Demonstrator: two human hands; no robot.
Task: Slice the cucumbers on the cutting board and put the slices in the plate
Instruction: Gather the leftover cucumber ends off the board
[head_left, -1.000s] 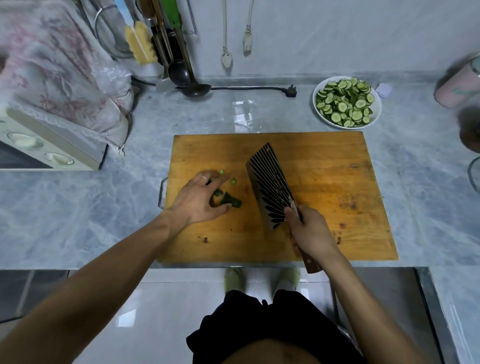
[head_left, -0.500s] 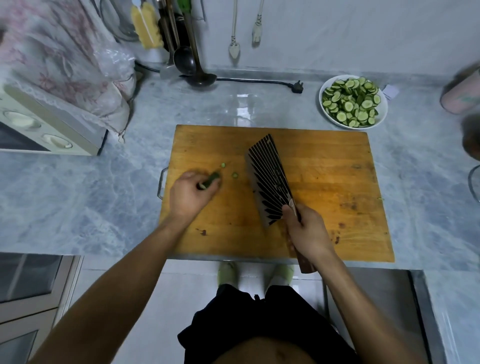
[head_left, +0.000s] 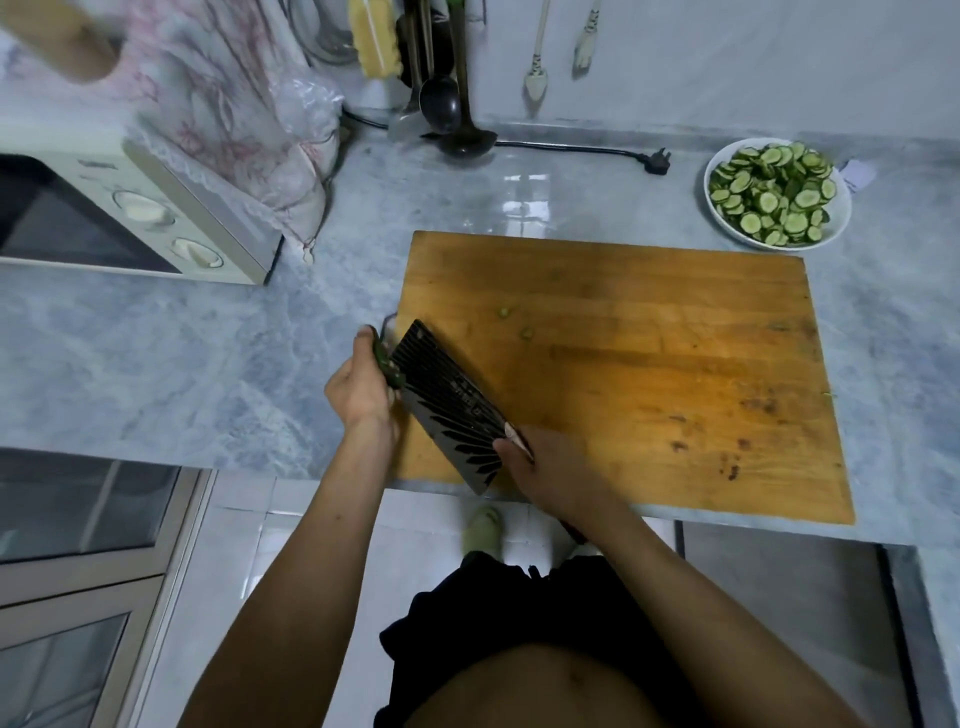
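A dark green cucumber end piece (head_left: 385, 368) is pinched in the curled fingers of the left hand (head_left: 361, 387) at the left edge of the cutting board (head_left: 649, 364), its long axis running up and down the frame, just beside the cleaver (head_left: 451, 410). The cleaver's handle is gripped by the right hand (head_left: 545, 467), the blade lying flat and angled toward the upper left. The plate (head_left: 836, 221), heaped with cucumber slices (head_left: 774, 195), stands at the upper right on the surface, well apart from both hands; the right hand is judged nearer. Two small scraps (head_left: 527, 332) are left mid-board.
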